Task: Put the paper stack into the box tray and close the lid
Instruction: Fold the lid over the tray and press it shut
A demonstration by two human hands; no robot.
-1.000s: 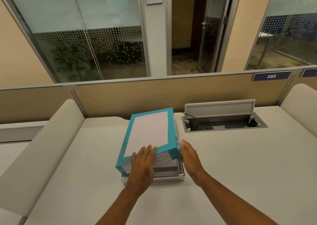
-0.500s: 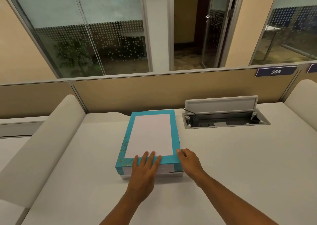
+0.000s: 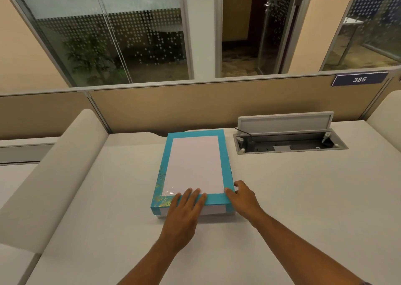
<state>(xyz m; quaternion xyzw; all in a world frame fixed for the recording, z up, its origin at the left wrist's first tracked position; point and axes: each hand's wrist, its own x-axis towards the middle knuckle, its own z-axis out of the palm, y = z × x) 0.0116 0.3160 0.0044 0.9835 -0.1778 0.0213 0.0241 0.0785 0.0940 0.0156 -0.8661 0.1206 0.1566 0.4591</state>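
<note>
A teal lid (image 3: 217,200) with a clear window lies flat on the white box tray (image 3: 214,211), near the middle of the desk. White paper (image 3: 194,165) shows through the window. My left hand (image 3: 184,215) rests palm down on the lid's near edge, fingers spread and holding nothing. My right hand (image 3: 243,197) touches the lid's near right corner, thumb on top and fingers against the side. Only a thin strip of the tray shows below the lid.
An open cable hatch (image 3: 288,145) with its flap (image 3: 284,120) raised sits in the desk (image 3: 293,197), right of the box. A beige partition (image 3: 195,106) runs along the back. Padded dividers stand at the left (image 3: 54,165) and right (image 3: 386,119).
The lid was tilted with its near end raised above the tray; it has come down level onto the tray. Both hands followed it down and stayed at its near edge.
</note>
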